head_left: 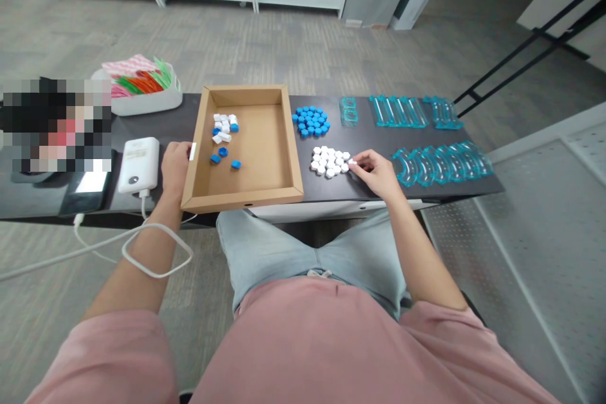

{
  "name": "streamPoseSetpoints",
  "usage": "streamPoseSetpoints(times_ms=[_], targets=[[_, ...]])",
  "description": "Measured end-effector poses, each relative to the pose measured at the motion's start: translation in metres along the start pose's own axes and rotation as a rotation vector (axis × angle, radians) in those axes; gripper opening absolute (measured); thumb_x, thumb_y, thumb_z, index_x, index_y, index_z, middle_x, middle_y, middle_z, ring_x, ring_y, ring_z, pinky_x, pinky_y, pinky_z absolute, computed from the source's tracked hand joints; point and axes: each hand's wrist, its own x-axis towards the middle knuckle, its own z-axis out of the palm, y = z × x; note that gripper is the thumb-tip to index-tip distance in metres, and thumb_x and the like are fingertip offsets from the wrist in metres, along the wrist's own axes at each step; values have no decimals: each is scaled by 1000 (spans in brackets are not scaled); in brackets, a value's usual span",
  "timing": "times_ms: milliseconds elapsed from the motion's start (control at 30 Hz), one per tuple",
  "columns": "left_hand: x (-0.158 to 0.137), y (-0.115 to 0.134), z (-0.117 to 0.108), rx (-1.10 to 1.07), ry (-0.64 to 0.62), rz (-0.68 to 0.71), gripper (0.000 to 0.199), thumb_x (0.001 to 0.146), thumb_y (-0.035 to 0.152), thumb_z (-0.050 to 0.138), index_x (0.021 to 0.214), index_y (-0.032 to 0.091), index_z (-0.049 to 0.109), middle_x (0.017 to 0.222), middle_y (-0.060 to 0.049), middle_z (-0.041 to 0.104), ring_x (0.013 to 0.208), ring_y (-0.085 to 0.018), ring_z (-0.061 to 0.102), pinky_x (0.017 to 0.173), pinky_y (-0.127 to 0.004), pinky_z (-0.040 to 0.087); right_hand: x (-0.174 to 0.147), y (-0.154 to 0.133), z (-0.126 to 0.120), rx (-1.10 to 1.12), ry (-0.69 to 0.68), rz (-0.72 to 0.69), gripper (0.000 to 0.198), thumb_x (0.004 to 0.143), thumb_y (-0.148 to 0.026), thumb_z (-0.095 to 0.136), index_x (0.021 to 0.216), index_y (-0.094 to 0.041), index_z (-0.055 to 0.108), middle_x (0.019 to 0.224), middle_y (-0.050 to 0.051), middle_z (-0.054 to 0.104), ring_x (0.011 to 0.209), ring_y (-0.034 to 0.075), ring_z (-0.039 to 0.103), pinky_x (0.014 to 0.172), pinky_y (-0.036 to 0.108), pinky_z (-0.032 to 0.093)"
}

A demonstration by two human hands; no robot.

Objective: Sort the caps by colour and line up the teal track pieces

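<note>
At the left wall of a shallow brown cardboard box (293, 158), my left hand (175, 167) is closed on its side, fingers partly hidden. A small white patch shows on the wall by the fingertips. Inside the box lie several white pieces (225, 120) and blue pieces (235, 165). To the right of the box, my right hand (377, 173) pinches a white hexagonal piece (351, 163) between thumb and fingers, at the right edge of a flat cluster of white hexagonal pieces (328, 161). Behind that cluster sits a group of blue hexagonal pieces (310, 122).
Clear teal plastic parts stand in rows at the right: small square ones (349, 112), long ones (398, 112), more (444, 113) and curved ones (442, 165). At left are a white power bank (139, 164) with cables, a dark phone-like device (88, 183) and a white basket (146, 103).
</note>
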Motion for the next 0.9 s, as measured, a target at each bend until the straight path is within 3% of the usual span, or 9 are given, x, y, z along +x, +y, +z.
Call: streamPoseSetpoints(times_ms=[167, 300, 367, 467, 567, 900], targets=[[-1, -2, 2, 15, 25, 4, 13, 100, 17, 59, 103, 23, 69, 109, -11, 66, 124, -34, 70, 120, -43, 61, 1, -2, 4, -131, 6, -111, 27, 97, -55, 83, 96, -29, 73, 101, 9, 83, 91, 29, 77, 89, 47, 64], [1, -6, 4, 36, 18, 23, 18, 102, 15, 60, 110, 21, 75, 114, -12, 69, 126, -33, 69, 120, -42, 60, -1, 2, 8, -144, 10, -154, 32, 104, -60, 79, 105, -28, 73, 122, 15, 81, 101, 32, 77, 89, 50, 68], [3, -7, 5, 43, 11, 18, 20, 101, 14, 60, 111, 20, 76, 116, -13, 70, 127, -33, 70, 118, -41, 60, -3, 5, 11, -161, 30, -190, 47, 101, -68, 84, 123, -28, 74, 140, 19, 77, 125, 39, 77, 103, 58, 69], [5, -9, 7, 41, 24, 21, 20, 99, 12, 61, 109, 19, 77, 116, -13, 71, 125, -33, 71, 115, -38, 60, -3, 4, 21, -205, -44, -269, 98, 87, -84, 95, 160, -25, 64, 172, 26, 62, 165, 50, 57, 132, 74, 55], [6, -11, 8, 46, 27, 32, 21, 100, 13, 62, 112, 18, 78, 118, -14, 72, 125, -33, 71, 114, -38, 60, 3, -2, 33, -269, -173, -312, 122, 85, -91, 94, 179, -26, 51, 186, 27, 51, 177, 55, 44, 143, 81, 39], [8, -17, 11, 59, 15, 60, 28, 102, 16, 64, 125, 14, 81, 123, -15, 74, 120, -31, 69, 108, -37, 60, 21, -31, 56, -385, -260, -348, 101, 102, -74, 86, 183, -25, 54, 183, 25, 58, 168, 52, 54, 139, 76, 45]])
